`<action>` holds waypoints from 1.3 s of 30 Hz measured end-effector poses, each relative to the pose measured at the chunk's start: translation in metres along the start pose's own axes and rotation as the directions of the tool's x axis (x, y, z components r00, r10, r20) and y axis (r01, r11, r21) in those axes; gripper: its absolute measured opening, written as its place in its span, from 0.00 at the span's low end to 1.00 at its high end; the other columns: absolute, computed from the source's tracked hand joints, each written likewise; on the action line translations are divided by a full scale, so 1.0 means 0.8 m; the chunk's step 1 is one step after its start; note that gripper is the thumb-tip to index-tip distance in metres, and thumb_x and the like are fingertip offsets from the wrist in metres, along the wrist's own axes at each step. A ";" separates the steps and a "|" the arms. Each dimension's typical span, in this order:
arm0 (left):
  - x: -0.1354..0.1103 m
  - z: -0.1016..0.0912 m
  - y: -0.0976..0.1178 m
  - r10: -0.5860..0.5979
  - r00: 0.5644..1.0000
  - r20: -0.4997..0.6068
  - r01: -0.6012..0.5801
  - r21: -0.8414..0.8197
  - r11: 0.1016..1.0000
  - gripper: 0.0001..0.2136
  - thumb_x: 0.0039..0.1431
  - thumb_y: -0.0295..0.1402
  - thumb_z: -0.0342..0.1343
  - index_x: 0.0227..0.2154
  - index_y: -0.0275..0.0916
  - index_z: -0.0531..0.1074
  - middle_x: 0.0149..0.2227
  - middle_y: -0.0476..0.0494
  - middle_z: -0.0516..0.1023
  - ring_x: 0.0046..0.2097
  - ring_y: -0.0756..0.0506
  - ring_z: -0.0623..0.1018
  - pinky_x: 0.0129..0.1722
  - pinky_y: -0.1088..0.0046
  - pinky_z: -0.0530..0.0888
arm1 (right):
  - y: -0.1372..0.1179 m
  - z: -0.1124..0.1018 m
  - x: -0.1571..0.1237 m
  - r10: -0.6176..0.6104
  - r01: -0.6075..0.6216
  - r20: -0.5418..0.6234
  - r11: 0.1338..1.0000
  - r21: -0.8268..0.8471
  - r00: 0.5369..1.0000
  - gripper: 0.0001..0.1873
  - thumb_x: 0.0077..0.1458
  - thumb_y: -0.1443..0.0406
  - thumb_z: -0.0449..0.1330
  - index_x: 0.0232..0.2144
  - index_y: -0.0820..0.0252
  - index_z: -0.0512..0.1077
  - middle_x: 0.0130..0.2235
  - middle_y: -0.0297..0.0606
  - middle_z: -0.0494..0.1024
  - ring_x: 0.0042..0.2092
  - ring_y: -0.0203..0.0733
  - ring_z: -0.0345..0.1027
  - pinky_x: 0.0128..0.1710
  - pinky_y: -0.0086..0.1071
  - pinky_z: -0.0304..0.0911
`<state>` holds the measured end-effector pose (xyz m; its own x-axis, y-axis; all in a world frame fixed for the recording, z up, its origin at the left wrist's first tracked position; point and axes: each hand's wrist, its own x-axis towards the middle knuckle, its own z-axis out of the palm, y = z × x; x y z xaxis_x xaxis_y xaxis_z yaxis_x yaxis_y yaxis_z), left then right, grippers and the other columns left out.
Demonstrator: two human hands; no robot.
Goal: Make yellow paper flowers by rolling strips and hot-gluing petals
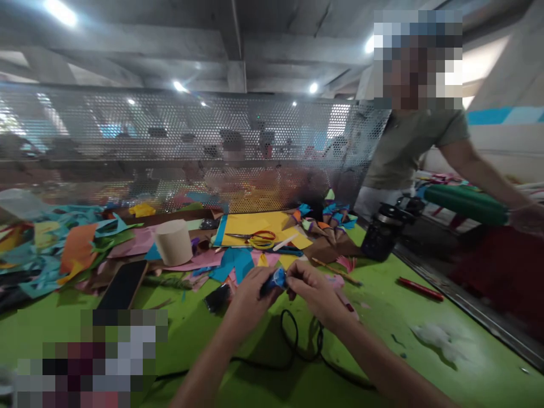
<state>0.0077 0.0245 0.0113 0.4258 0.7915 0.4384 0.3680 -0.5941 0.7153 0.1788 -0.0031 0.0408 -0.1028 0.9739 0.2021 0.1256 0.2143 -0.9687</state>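
Note:
My left hand (250, 292) and my right hand (314, 289) meet over the green table (382, 317), both pinched on a small blue paper piece (277, 279) between their fingertips. The fingers of both hands are closed around it. A black cable (297, 345) loops on the table just below my wrists. Scraps of blue and pink paper (233, 263) lie right behind my hands.
Scissors with red and yellow handles (257, 238) rest on a yellow sheet (255, 226). A beige roll (173, 242), a black phone (123, 285), a red pen (420, 289), folded paper cones (327, 221) and a dark bottle (385, 232) stand around. A person in a grey shirt (408, 147) holds a green roll (465, 204) at right. A perforated metal screen (191, 147) backs the table.

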 end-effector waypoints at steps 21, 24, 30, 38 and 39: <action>0.002 0.007 -0.002 0.000 0.996 -0.091 -0.009 -0.096 0.995 0.07 0.62 0.35 0.54 0.40 0.38 0.73 0.38 0.43 0.76 0.42 0.43 0.73 0.42 0.69 0.67 | 0.000 -0.006 -0.001 -0.049 0.048 -0.028 0.997 -0.053 0.998 0.07 0.53 0.61 0.60 0.29 0.58 0.68 0.26 0.29 0.66 0.28 0.35 0.59 0.27 0.28 0.58; 0.002 0.005 0.000 -0.011 0.995 -0.098 0.003 -0.090 0.996 0.08 0.62 0.35 0.54 0.40 0.39 0.73 0.38 0.44 0.76 0.42 0.43 0.72 0.43 0.69 0.67 | 0.002 -0.012 -0.001 -0.181 0.166 -0.088 0.973 -0.157 0.980 0.05 0.53 0.63 0.62 0.33 0.57 0.70 0.30 0.32 0.70 0.31 0.36 0.62 0.31 0.29 0.60; 0.002 0.004 0.002 -0.001 0.995 -0.099 -0.006 -0.075 0.997 0.08 0.62 0.35 0.55 0.40 0.38 0.74 0.38 0.42 0.77 0.42 0.43 0.73 0.43 0.68 0.68 | -0.001 -0.016 -0.002 -0.443 0.420 0.020 0.833 -0.361 0.896 0.08 0.55 0.68 0.62 0.38 0.54 0.76 0.37 0.36 0.75 0.34 0.38 0.67 0.34 0.30 0.64; 0.003 0.005 0.000 -0.004 0.991 -0.136 -0.007 -0.083 0.997 0.08 0.60 0.34 0.56 0.40 0.39 0.74 0.39 0.42 0.78 0.43 0.43 0.74 0.44 0.68 0.69 | 0.003 -0.014 -0.001 -0.418 0.370 -0.018 0.822 -0.434 0.908 0.10 0.53 0.66 0.65 0.39 0.55 0.77 0.36 0.37 0.77 0.30 0.38 0.68 0.31 0.32 0.66; 0.003 0.005 0.001 -0.008 0.991 -0.136 -0.003 -0.083 0.997 0.07 0.60 0.34 0.57 0.40 0.39 0.75 0.39 0.42 0.78 0.43 0.43 0.74 0.43 0.68 0.69 | 0.003 -0.015 -0.001 -0.408 0.355 -0.025 0.822 -0.444 0.913 0.09 0.53 0.66 0.65 0.39 0.55 0.77 0.35 0.37 0.78 0.29 0.38 0.68 0.31 0.32 0.66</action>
<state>0.0119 0.0253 0.0108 0.3061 0.8083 0.5029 0.2970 -0.5830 0.7563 0.1906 -0.0023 0.0403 -0.1204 0.8034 0.5831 0.5051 0.5552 -0.6607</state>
